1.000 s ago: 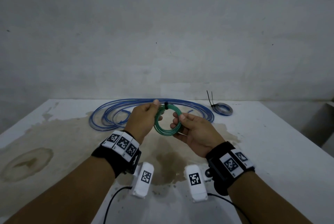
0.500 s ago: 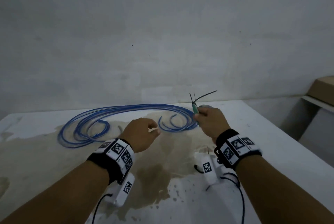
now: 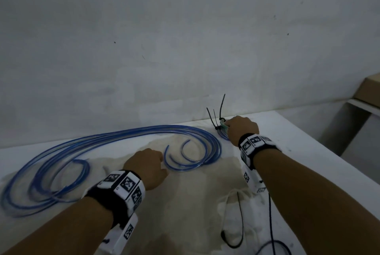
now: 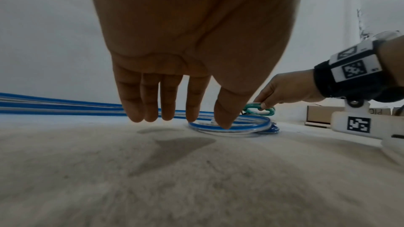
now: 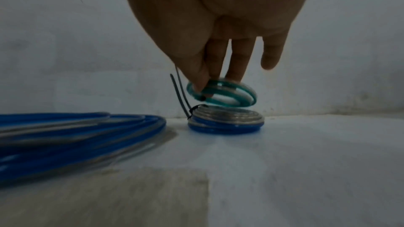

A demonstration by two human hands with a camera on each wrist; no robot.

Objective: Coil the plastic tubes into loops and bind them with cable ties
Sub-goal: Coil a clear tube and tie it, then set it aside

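Loose blue tubes (image 3: 115,141) sprawled in wide loops over the left and middle of the stained white desk (image 3: 298,152), two short curved ends lying inside the right bend. Left hand (image 3: 147,167) hovered palm down just above the desk beside those ends, fingers (image 4: 150,103) hanging straight and relaxed, holding nothing; thumb tip low by the nearest blue curve in the left wrist view, contact not clear. Further right, near the desk's back edge by the wall (image 3: 185,39), sat a small blue coil (image 5: 226,120), flat on the desk and bound with a black tie (image 5: 186,108) whose tails stuck upward. Right hand (image 3: 242,131) reached over that coil, pinching a green coil (image 5: 220,94) between thumb and fingertips, little finger held clear. Green coil held tilted just above the blue one, apparently not touching it, with its own black tie (image 3: 221,108) rising beside the hand. Loose black tie (image 3: 239,219) lay near the front edge under the right forearm. Cardboard box (image 3: 368,92) stood on a shelf off to the far right.
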